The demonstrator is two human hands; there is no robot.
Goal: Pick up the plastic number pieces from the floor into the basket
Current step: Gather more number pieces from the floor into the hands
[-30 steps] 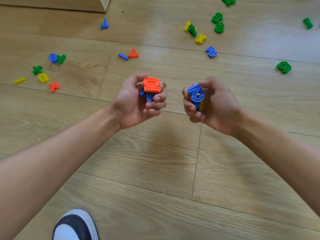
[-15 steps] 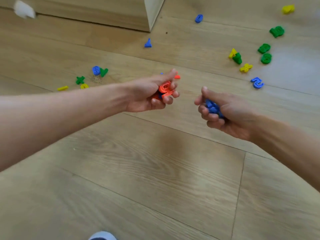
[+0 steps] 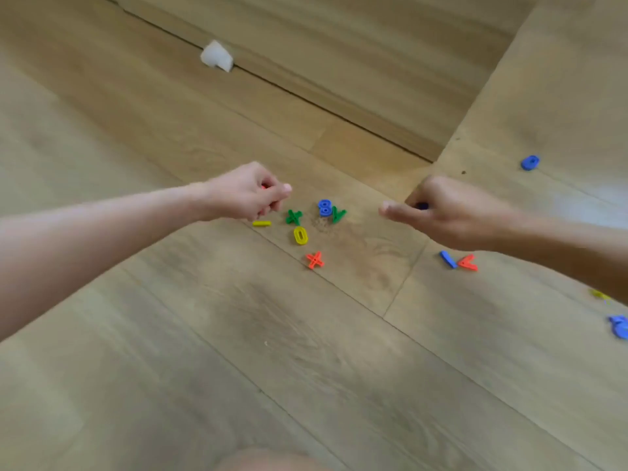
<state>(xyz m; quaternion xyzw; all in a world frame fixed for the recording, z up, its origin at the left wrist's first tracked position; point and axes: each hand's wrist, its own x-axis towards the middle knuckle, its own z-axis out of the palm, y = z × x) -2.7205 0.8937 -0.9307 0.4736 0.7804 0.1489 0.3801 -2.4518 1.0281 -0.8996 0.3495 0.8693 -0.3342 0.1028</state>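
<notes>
Left hand [image 3: 248,193]: fingers curled round a red piece [image 3: 262,186], barely visible.
Right hand [image 3: 452,212]: curled round what seems a blue piece [image 3: 421,206].
Between the hands, on the floor [image 3: 306,368]: yellow bar [image 3: 261,223], green cross [image 3: 294,217], blue 8 [image 3: 324,207], green V [image 3: 338,214], yellow 0 [image 3: 300,235], orange cross [image 3: 315,260].
Below the right hand: blue bar [image 3: 448,259] just beside orange V [image 3: 468,262].
Edges: wooden panel [image 3: 373,62] beyond both hands, its corner just behind the right hand.
Room: floor planks nearer than the hands.

honestly the floor [image 3: 306,351] I'm crouched over is wood-grain plank, mostly matt with a soft sheen off to the far right, and the number pieces [image 3: 294,217] like the blue 8 [image 3: 324,207] and yellow 0 [image 3: 300,235] look like smooth moulded plastic
</notes>
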